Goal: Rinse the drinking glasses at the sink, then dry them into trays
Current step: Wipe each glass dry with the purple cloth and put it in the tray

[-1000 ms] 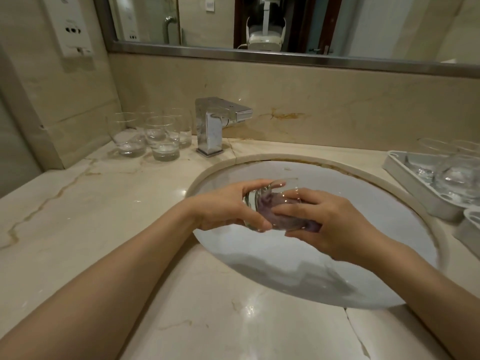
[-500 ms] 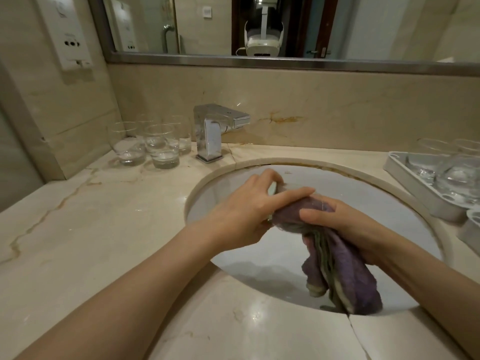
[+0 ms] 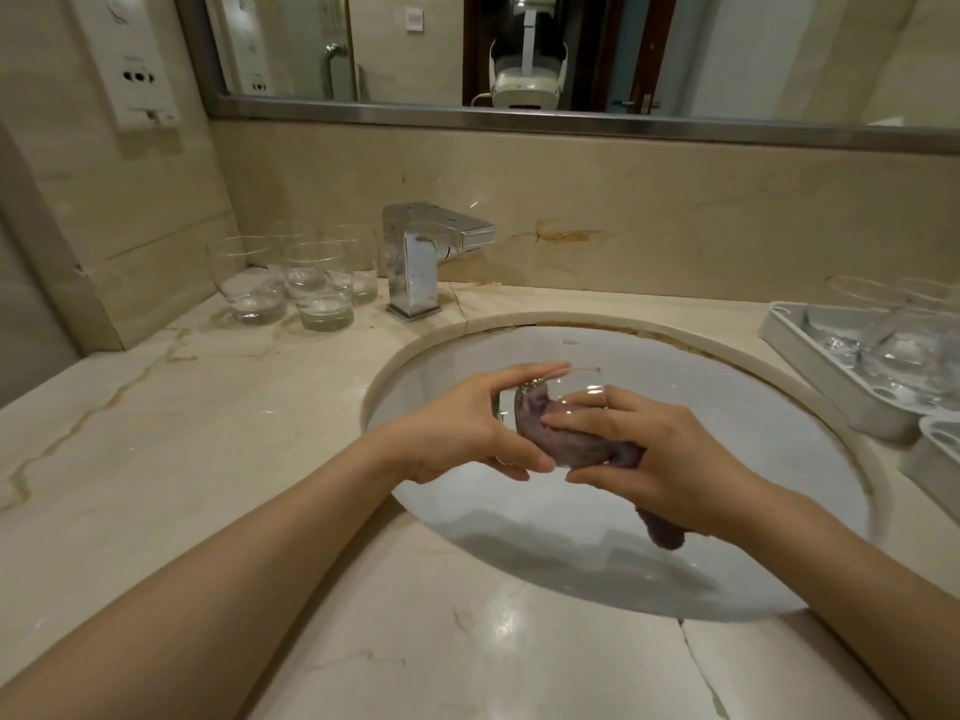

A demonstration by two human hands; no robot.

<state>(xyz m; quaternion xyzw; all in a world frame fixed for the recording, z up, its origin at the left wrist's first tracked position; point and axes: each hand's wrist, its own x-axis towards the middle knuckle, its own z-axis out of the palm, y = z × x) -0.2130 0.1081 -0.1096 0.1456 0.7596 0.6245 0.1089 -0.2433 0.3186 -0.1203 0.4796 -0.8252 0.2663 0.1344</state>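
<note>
Far off to the left of my grip, four glasses [image 3: 306,283] stand upright on the counter [image 3: 156,459] beside the tap [image 3: 423,257], water pooled in their bases; I judge they wait there for drying. My left hand [image 3: 462,428] curls round the base end of the glass [image 3: 550,413] I am working on, thumb underneath and fingers over the top, holding it on its side above the sink [image 3: 675,366] so any drips fall into the basin. From the other end my right hand [image 3: 660,454] pinches the purple cloth [image 3: 576,444], which is stuffed through the mouth into the glass, a tail of it hanging below my wrist; holding the glass sideways lets me reach the inner wall. The glass is clear and thick-bottomed, its rim catching light, the cloth showing violet through it. Well to the right of my grip, a white tray [image 3: 810,366] holds finished glasses upside down, where this one should go.
</note>
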